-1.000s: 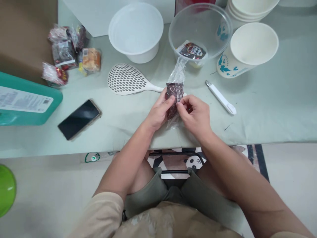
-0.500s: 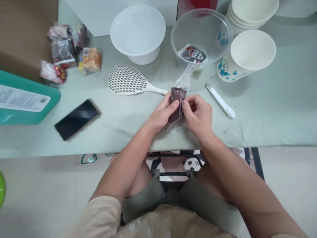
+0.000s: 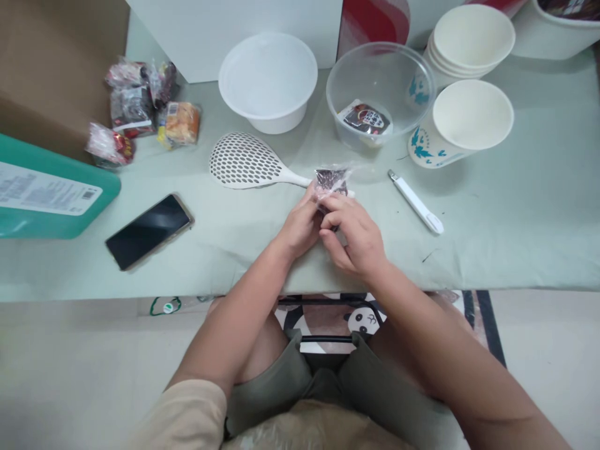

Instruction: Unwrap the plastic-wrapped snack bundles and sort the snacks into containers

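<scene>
A dark brown packet in clear, crinkled plastic is between my two hands, just above the table near its front edge. My left hand is closed round its left side. My right hand reaches over its lower part, fingers bent onto the clear wrapping; they hide much of the packet. A white slotted skimmer lies beyond my left hand, its handle running behind the packet. To the right of my right hand lies a white utility knife.
Behind stand a white bowl, a clear bowl holding a printed packet, and paper cups. At left are a phone, several wrapped snacks and a green container. A white tub stands at back right.
My right hand has moved left across the packet, from its right edge to over its lower part. The wrapping's loose upper end has folded down. The view has tilted slightly upward.
</scene>
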`<state>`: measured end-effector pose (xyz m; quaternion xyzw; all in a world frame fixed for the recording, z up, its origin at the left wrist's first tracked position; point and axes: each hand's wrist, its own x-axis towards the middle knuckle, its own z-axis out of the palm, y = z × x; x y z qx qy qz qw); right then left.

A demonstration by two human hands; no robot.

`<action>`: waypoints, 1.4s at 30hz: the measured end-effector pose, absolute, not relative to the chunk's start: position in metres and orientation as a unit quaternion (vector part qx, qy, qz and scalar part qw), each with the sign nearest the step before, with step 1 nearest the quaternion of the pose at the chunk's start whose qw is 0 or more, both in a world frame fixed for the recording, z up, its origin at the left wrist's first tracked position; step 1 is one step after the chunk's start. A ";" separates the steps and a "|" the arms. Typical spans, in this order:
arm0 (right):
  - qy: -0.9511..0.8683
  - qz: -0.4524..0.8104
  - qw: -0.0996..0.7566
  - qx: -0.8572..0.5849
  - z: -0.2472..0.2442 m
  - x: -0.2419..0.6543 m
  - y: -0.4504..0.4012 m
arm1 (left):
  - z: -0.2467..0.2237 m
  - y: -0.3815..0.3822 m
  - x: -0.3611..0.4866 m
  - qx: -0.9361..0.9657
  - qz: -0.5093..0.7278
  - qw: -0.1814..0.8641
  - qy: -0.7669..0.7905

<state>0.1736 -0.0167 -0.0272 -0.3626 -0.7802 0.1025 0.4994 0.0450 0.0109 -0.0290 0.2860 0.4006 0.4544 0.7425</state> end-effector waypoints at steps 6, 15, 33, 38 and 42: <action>-0.719 0.171 0.530 -0.415 -0.022 0.186 -0.016 | -0.022 0.018 0.045 0.221 0.460 0.789 0.343; -0.639 0.211 0.491 -0.554 -0.035 0.178 -0.014 | -0.032 0.013 0.039 0.346 0.457 0.750 0.330; -0.583 0.341 0.560 -0.480 -0.070 0.202 0.007 | -0.026 0.032 0.015 0.423 0.412 0.667 0.455; -0.579 0.272 0.572 -0.513 -0.067 0.207 0.007 | -0.018 0.025 0.020 0.457 0.342 0.626 0.532; -0.599 0.238 0.565 -0.516 -0.055 0.209 0.005 | -0.008 0.019 0.025 0.551 0.245 0.566 0.563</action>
